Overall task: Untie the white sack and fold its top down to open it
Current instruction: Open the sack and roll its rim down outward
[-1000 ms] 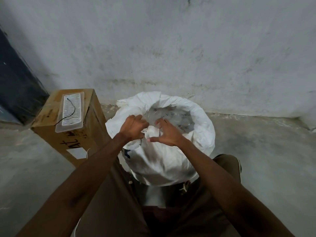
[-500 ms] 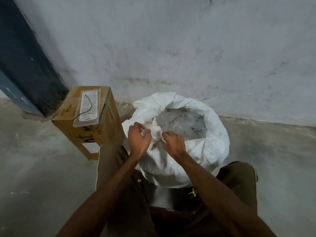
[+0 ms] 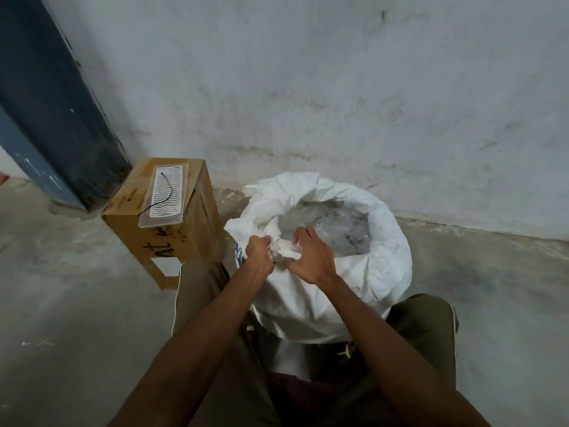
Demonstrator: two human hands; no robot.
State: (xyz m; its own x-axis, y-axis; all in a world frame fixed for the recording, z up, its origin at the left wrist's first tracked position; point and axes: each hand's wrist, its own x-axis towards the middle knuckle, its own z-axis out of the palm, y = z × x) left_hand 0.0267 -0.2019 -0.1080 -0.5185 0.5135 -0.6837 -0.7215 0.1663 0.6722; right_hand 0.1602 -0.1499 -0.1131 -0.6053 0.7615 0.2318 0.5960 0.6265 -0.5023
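I see the white sack standing on the floor between the knees, near the wall, its mouth already open and its top rolled down in a thick collar around clear plastic inside. At its 9 o'clock rim my left hand clenches bunched fabric; my right hand grasps the same fold. Since half a second ago, the right fingers have spread wider.

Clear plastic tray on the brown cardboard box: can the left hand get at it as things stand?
Probably yes, once freed. The left hand grips the white woven sack at its rim; the clear plastic tray lies uncovered on the brown cardboard box just beside it.
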